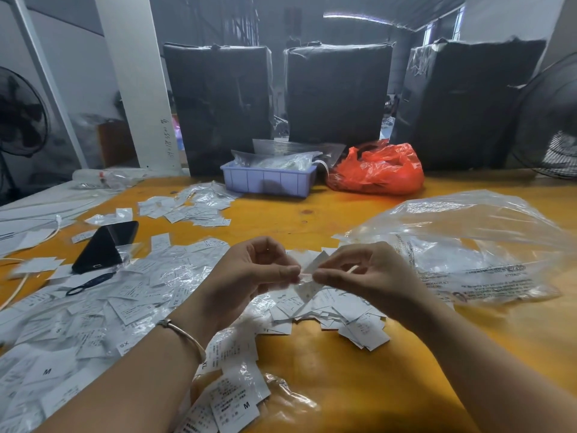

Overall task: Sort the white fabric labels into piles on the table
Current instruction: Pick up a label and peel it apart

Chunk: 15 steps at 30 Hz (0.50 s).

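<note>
Spreading across the yellow wooden table (312,385), loose white fabric labels (103,310) are lying in heaps. Above them, the left hand (249,276) and right hand (368,276) are together pinching one small white label (307,278), beside a crumpled clear plastic bag (468,245).

black flat phone (106,245) left of my fingers (288,271) | clear crinkled plastic bag (468,245) right | lilac plastic tray (268,181) beyond | white fabric labels (327,310) below
</note>
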Tool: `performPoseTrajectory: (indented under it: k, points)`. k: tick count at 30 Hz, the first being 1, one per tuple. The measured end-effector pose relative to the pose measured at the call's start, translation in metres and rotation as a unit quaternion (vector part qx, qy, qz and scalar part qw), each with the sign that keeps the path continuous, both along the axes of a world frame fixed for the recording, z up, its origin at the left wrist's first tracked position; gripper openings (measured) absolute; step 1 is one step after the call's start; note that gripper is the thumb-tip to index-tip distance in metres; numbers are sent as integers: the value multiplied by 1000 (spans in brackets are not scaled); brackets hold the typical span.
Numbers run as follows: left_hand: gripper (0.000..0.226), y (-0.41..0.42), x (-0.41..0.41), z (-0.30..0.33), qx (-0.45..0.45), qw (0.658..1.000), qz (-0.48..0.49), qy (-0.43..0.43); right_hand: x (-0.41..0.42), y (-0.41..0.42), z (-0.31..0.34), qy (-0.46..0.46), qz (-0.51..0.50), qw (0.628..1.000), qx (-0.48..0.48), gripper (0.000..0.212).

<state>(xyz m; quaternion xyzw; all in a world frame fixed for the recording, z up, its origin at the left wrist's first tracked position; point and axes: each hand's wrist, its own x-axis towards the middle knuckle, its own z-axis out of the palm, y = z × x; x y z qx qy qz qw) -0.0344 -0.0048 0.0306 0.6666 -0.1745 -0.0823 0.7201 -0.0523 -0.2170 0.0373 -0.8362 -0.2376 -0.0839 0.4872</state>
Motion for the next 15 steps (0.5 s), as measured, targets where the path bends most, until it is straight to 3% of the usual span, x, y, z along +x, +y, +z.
performPoseTrajectory:
  k: [2,6,11,15]
  points:
    - [25,-1,0,-1,6,1000,-2,-9,-1,7,-2,-11,4,999,-33,41]
    - [35,-4,-2,-1,55,998,4,-21,4,8,-6,-15,-1,1000,6,17]
    - [14,-8,-7,-1,161,983,-24,-79,4,6,-5,-32,-14,999,-19,13]
    - [16,-9,-7,-2,176,979,-1,-101,1,-3,2,-107,-47,993,-10,6]
